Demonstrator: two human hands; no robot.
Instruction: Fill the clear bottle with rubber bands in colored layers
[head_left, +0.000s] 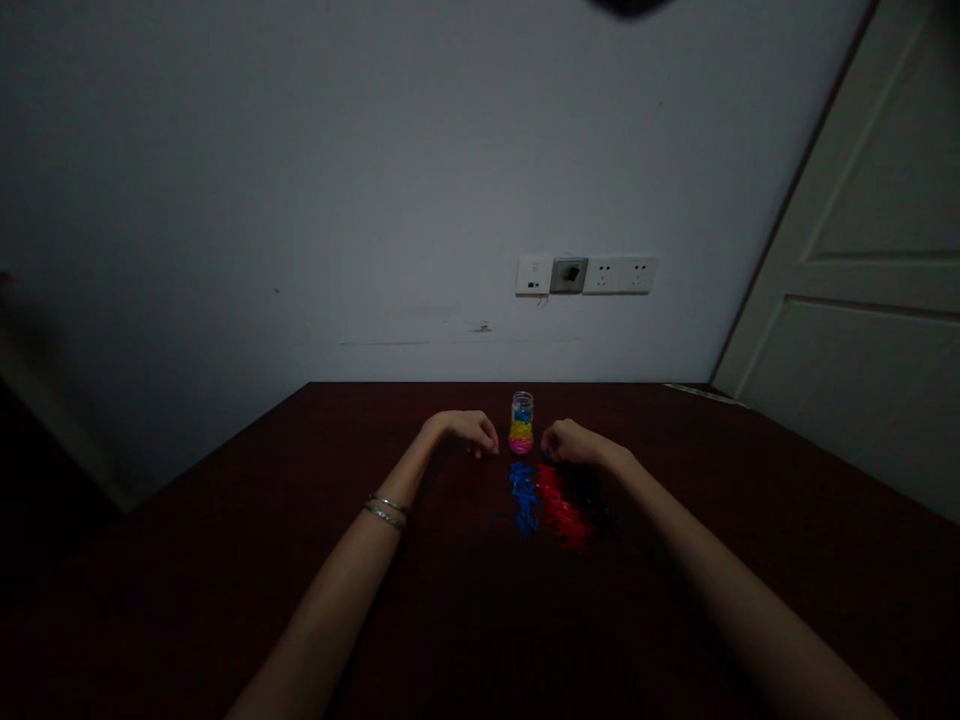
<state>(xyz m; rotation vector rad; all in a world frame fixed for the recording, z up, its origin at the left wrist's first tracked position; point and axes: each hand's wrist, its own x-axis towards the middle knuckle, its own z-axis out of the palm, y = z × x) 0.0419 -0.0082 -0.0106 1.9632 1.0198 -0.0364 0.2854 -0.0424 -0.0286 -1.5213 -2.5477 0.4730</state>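
Note:
A small clear glass jar (522, 425) stands upright and uncapped on the dark table, with pink, yellow and blue layers of small pieces inside. Just left of it, my left hand (472, 431) hangs low with bent fingers a little apart, and nothing shows in them. On the jar's right, my right hand (571, 441) is closed in a pinch; a hint of blue shows at its fingertips, too small to name. Nearer to me lie a strip of loose blue pieces (523, 497) and a strip of red pieces (562, 510). Dark pieces (589, 495) lie partly under my right wrist.
The dark reddish table (465, 620) meets a pale wall (337, 200) at its far edge. Sockets and switches (586, 276) are set in the wall above the jar. A panelled door (862, 270) stands at the right.

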